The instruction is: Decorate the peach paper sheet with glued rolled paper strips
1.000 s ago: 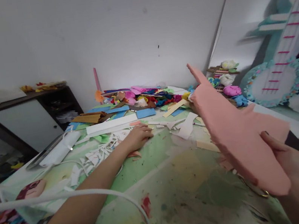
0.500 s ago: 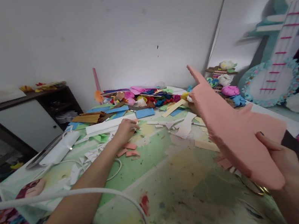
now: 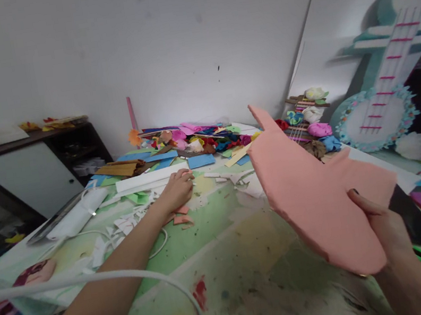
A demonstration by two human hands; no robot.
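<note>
My right hand (image 3: 391, 237) grips the lower right part of a large pink paper-covered cutout (image 3: 312, 189), thumb on its front face and the other fingers hidden behind. The flat cutout has a rounded bottom, a narrow tip at the upper left and a side piece at the right; it is held tilted above the table. Out over the table, my left hand (image 3: 178, 188) is closed, its fingers curled down by a long white strip (image 3: 149, 178). Whatever is between those fingers is too small to make out. Pink paper scraps (image 3: 181, 219) lie just below this hand.
White paper scraps (image 3: 126, 222) and a white roll-like object (image 3: 78, 212) lie at left. A white cable (image 3: 133, 272) loops across the foreground. Colourful crepe paper (image 3: 207, 139) is heaped along the wall. A decorated lute-shaped piece (image 3: 380, 107) leans at right.
The pink cutout has shifted left and turned its face more toward me, with my right hand moving along. My left hand stays closed at nearly the same spot by the white strip.
</note>
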